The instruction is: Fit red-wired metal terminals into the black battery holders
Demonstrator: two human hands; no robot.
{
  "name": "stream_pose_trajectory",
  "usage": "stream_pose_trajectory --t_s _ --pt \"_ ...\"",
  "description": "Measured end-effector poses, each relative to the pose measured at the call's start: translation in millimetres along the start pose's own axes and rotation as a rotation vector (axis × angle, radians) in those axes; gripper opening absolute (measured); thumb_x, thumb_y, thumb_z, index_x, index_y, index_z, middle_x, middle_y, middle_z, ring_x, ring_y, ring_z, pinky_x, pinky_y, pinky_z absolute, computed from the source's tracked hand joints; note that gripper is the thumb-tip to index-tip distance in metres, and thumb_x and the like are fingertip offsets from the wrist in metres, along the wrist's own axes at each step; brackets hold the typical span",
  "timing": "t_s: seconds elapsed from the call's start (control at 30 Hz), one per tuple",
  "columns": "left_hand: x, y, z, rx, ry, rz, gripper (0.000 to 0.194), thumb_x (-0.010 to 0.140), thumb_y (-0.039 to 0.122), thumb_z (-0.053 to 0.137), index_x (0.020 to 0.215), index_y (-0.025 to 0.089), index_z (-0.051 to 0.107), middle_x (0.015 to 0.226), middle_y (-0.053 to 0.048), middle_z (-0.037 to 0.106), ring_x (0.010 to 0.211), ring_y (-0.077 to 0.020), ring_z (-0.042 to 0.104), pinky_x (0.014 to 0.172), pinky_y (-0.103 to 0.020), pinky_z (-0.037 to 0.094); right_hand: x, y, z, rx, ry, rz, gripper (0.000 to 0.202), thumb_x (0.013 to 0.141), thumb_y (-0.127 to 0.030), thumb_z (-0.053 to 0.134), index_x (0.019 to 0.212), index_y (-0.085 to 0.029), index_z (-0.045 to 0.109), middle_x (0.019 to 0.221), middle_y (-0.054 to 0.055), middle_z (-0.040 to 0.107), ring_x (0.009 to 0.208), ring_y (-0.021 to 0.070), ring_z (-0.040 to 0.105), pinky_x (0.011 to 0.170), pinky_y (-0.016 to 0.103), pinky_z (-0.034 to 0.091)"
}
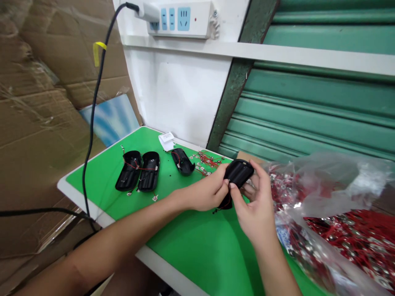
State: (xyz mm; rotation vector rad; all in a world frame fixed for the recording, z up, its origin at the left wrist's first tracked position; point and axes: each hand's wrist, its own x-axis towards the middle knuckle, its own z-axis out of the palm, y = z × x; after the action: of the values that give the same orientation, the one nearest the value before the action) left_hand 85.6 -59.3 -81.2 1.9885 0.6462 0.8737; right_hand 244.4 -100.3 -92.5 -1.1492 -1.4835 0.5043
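Black plastic case tilted between both hands, long axis slanting to the upper right

The black plastic case is held just above the near right part of the green tabletop; its hollow, grooved side is turned up toward the camera, and its long axis slants from lower left to upper right, with a rounded end at the upper right; the left hand is nearly closed, fingers curled, pinching the case's left side with the thumb on the near edge; the right hand is half open and cupped, its thumb laid against the near edge and its fingers around the right side; a dark part with red wire shows beneath the hands, and whether it belongs to the same case I cannot tell.

Beyond the left hand lie red wires with metal tabs; next to them a third case points from upper left to lower right; farther left, two wired cases stand side by side, long axes running roughly away from the person; a folded white paper lies at the back edge; on the right, a clear plastic bag bulges with more red wire.
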Motion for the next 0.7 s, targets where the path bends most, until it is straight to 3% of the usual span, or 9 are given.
stream_pose_trajectory --t_s 0.47,0.7 --pt "-0.1 3.5 6.0 0.020 0.046 -0.005 0.049 0.106 0.030 0.032 0.149 0.009 0.039 0.142 -0.022 0.054 0.133 -0.0265 0.055 0.124 -0.045 0.043 -1.7 -3.4 9.2 -0.010 0.138 -0.015 0.064 0.088 -0.030 0.076 0.146 -0.021 0.050 0.139 0.018 0.068 0.112 0.0237 0.077 0.090 0.034 0.067" --pt "6.3 5.2 -2.5 -0.306 0.051 -0.189 0.053 0.094 0.027 0.041 0.143 0.015 0.052 0.148 -0.010 0.058 0.141 -0.0248 0.051 0.128 -0.042 0.036 2.5 -4.8 -1.3 0.048 0.058 0.022 0.058 0.092 -0.032 0.071 0.147 -0.024 0.054 0.133 0.014 0.072 0.100 0.0206 0.079 0.082 0.031 0.067"
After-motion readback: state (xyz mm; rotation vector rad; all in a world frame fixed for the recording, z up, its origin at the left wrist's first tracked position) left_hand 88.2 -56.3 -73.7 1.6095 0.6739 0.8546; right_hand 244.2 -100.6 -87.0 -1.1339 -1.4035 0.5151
